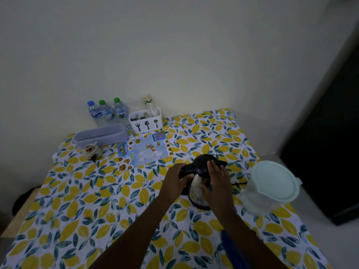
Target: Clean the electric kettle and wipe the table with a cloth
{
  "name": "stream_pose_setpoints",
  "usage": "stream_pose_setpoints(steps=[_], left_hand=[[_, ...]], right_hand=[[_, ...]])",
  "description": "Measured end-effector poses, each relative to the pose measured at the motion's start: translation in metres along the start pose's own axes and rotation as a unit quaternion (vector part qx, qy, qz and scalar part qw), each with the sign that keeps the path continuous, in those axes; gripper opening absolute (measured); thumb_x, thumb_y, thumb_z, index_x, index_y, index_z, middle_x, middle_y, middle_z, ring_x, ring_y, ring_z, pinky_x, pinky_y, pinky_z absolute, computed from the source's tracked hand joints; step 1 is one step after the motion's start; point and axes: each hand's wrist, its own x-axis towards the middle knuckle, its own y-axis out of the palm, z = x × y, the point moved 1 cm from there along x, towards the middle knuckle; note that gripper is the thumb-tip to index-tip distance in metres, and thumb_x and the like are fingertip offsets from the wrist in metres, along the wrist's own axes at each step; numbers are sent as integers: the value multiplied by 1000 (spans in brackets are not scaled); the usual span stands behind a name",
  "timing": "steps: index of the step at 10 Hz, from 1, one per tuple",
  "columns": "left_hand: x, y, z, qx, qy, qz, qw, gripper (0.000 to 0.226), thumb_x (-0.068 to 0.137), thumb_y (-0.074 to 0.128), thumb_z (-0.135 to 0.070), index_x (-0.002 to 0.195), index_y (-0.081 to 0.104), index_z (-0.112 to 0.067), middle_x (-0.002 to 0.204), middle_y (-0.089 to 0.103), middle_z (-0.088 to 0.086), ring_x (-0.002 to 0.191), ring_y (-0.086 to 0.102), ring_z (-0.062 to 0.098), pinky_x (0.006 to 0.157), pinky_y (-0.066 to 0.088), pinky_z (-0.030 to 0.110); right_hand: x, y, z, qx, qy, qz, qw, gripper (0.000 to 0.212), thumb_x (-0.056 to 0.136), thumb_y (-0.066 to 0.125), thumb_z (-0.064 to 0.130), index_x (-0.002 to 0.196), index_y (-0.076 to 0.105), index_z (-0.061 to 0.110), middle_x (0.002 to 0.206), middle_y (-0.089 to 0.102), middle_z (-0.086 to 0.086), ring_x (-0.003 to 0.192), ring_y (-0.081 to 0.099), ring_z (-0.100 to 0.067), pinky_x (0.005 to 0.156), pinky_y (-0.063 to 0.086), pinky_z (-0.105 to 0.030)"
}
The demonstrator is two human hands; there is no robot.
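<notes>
on the right half of the counter (77, 220), over a lemon-and-leaf print cover, stands the electric kettle (198, 188), steel-bodied with a black lid and handle. the left hand (175, 183) is wrapped around the black handle, fingers closed on it. the right hand (218, 183) lies over the lid and down the steel side, fingers spread flat with the thumb against the body; it presses on the kettle more than it grips, and it covers much of the lid and the right flank. the kettle's base is partly hidden behind both wrists, and a dark cord (240, 183) shows for a short stretch to its right before it disappears behind a translucent tub (272, 189) with a pale lid.

a blue object (233, 249) lies by the right forearm at the bottom edge, half covered by the arm and cut off by the frame; whether it is a cloth cannot be told in this dim light.

along the far wall stand three water bottles (105, 113), a white cutlery holder (145, 121) with chopsticks sticking up, and a lilac lidded box (101, 133). in front of the box sits a small ceramic pot (92, 150), its details blurred. a printed menu sheet (144, 150) lies flat near the kettle, its text too small to read.
</notes>
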Motion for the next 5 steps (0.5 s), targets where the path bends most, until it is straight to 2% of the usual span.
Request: stream_pose_setpoints(steps=[1, 2, 3, 4, 5], left_hand=[[-9, -1, 5, 153, 47, -12, 987, 51, 97, 55, -33, 141, 42, -12, 149, 42, 11, 141, 32, 23, 117, 28, 42], [-8, -14, 9, 222, 46, 2, 974, 58, 99, 46, -40, 149, 26, -18, 160, 16, 1, 147, 3, 16, 121, 10, 39], [0, -51, 8, 257, 18, 13, 966, 65, 99, 39, -46, 152, 11, -22, 162, -4, -1, 150, -8, 21, 122, 5, 42], [18, -82, -4, 272, 0, 5, 962, 68, 99, 39, -48, 153, 6, -21, 163, -6, 2, 150, -7, 23, 122, 4, 44], [53, -128, -35, 349, 0, 3, 937, 70, 100, 36, -47, 152, 5, -14, 163, -1, 9, 150, -3, 27, 122, 5, 45]], right_hand=[[-2, -4, 2, -65, -16, -1, 998, 81, 78, 74, 32, 145, 35, 12, 152, 39, -9, 139, 36, -37, 97, 47, -52], [8, -9, 8, -75, -30, 11, 997, 77, 81, 71, 31, 146, 34, 11, 154, 35, -9, 141, 31, -36, 102, 42, -56], [37, -21, 28, -84, -86, 40, 992, 72, 91, 57, 34, 150, 20, 16, 161, 16, -5, 148, 12, -29, 116, 20, -54], [72, -36, 48, -83, -104, 46, 990, 73, 95, 48, 39, 152, 7, 20, 163, 2, -2, 149, -2, -23, 119, 9, -50], [121, -65, 85, -124, -127, 60, 982, 80, 94, 47, 43, 152, -2, 17, 163, -1, -2, 149, -3, -22, 118, 7, -51]])
